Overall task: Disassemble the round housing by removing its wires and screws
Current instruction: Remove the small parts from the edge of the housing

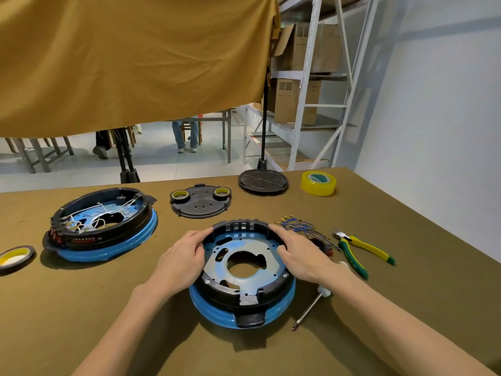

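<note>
Nearest on the cloth-covered table (81, 308), a screwdriver (309, 308) lies just right of the round housing (244, 270), a black ring with a blue rim and a metal plate inside, which sits in the middle foreground between both hands. The left hand (180, 260) grips the housing's left wall, its fingers curled over the rim with the thumb inside; the right hand (301, 253) grips the right wall in the same way, the index finger stretched along the top edge. No wires show inside this housing, so the wire removal looks done. At least two screws (207, 281) are seated in the plate near its lower edge, so the unscrewing appears unfinished. Just beyond the right hand lies a loose bundle of blue wires (298, 226), apparently those pulled out, with green-and-yellow pliers (355, 248) beside them. To the far left sits a tape roll (15, 257). Behind it, a second housing (103, 223) holds white wiring and seems untouched, though whether it belongs to this job I cannot tell. Farther back rest a black cover plate (200, 203) carrying two small tape rolls, a round black lid (263, 181) and a yellow tape roll (318, 183).
</note>
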Tool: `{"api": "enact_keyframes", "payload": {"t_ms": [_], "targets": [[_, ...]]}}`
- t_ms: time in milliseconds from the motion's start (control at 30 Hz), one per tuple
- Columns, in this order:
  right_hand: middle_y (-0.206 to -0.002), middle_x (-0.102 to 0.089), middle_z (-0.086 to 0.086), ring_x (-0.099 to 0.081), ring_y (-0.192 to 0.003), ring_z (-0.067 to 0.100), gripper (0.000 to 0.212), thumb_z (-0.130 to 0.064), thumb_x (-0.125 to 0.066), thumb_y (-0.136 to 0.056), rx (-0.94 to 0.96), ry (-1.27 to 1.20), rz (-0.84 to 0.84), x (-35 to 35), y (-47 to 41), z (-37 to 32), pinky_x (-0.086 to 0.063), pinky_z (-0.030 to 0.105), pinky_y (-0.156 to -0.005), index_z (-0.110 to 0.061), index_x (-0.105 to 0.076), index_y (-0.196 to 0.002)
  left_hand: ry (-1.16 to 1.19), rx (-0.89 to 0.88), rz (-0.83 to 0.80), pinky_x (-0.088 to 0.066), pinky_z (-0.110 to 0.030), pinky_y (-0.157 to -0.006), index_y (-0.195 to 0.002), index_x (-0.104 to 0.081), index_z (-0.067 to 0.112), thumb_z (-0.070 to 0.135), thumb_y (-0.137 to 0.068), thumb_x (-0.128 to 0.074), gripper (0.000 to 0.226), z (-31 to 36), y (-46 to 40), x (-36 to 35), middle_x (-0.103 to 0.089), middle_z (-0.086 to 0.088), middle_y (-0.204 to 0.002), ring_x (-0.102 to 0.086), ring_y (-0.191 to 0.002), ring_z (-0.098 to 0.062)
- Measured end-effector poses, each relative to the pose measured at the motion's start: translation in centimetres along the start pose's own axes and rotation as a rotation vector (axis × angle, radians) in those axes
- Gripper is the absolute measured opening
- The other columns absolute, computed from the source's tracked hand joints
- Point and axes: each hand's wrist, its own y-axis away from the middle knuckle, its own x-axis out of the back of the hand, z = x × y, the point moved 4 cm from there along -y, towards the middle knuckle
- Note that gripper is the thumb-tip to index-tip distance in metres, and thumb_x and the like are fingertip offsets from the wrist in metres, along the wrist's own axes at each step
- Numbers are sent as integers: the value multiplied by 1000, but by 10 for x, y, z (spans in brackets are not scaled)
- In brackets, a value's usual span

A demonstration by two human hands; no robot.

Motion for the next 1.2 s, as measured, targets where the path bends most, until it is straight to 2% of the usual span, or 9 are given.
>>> {"api": "enact_keyframes", "payload": {"t_ms": [100,167,233,367,433,633,800,1033,1200], "targets": [[-147,-47,11,-46,-131,29,55,-32,-30,-106,-30,-77,39,-9,6,-1,-42,45,-104,-38,-19,-159,75,28,12,-36,-42,-121,-157,-41,31,24,-111,-35,46,0,-1,-5,-41,0,-159,-40,-145,-19],[-146,-49,8,-46,-131,25,53,-38,-30,-107,-35,-147,58,-9,10,2,-41,40,-106,-39,-20,-159,70,7,101,-34,-43,-121,-153,-45,27,38,-109,-42,46,6,7,-9,-38,2,-161,-37,-146,-18],[-148,-45,1,-42,-135,20,57,-55,-33,-105,-12,-182,5,-9,14,7,-36,37,-111,-43,-18,-159,108,-57,104,-31,-42,-121,-153,-45,30,58,-102,-43,57,14,19,-16,-35,12,-160,-31,-147,-10],[-155,-25,-19,-32,-140,6,90,-90,-46,-79,16,-269,-198,-12,26,20,-29,31,-116,-56,-10,-154,249,-118,49,-29,-33,-120,-154,-37,40,86,-86,-38,82,4,35,-19,-22,40,-154,-24,-142,16],[-156,-22,-27,-26,-141,-2,96,-89,-55,-74,32,-342,-225,-11,30,24,-24,23,-112,-59,-10,-153,281,-147,3,-28,-27,-117,-154,-33,44,86,-84,-42,82,-4,41,-18,-13,52,-151,-19,-139,27],[-153,-24,-32,-24,-138,-7,93,-83,-62,-75,41,-446,-200,-10,36,24,-22,18,-108,-61,-14,-152,342,-146,-92,-28,-37,-125,-156,-24,50,78,-88,-46,77,-9,51,-17,-13,42,-160,-17,-149,14],[-161,-22,-24,-25,-140,-2,98,-84,-62,-74,38,-440,-217,-4,32,24,-24,21,-107,-54,-15,-155,272,-145,-65,-24,-33,-121,-156,-24,51,84,-85,-42,81,-8,50,-15,-16,50,-151,-16,-140,24],[-164,-27,-10,-27,-150,15,79,-78,-44,-89,51,-176,-158,1,-5,9,-26,41,-120,-48,-16,-156,29,-120,-6,-29,-32,-102,-157,-28,43,76,-92,-18,74,-5,19,-5,-43,17,-154,-33,-129,-3],[-157,-43,-4,-44,-139,22,59,-70,-30,-97,34,-38,-105,0,-3,8,-41,47,-109,-56,-14,-152,-185,-212,-15,-30,-29,-99,-159,-27,39,66,-102,-22,63,-2,13,0,-44,14,-156,-37,-125,-4]]}}
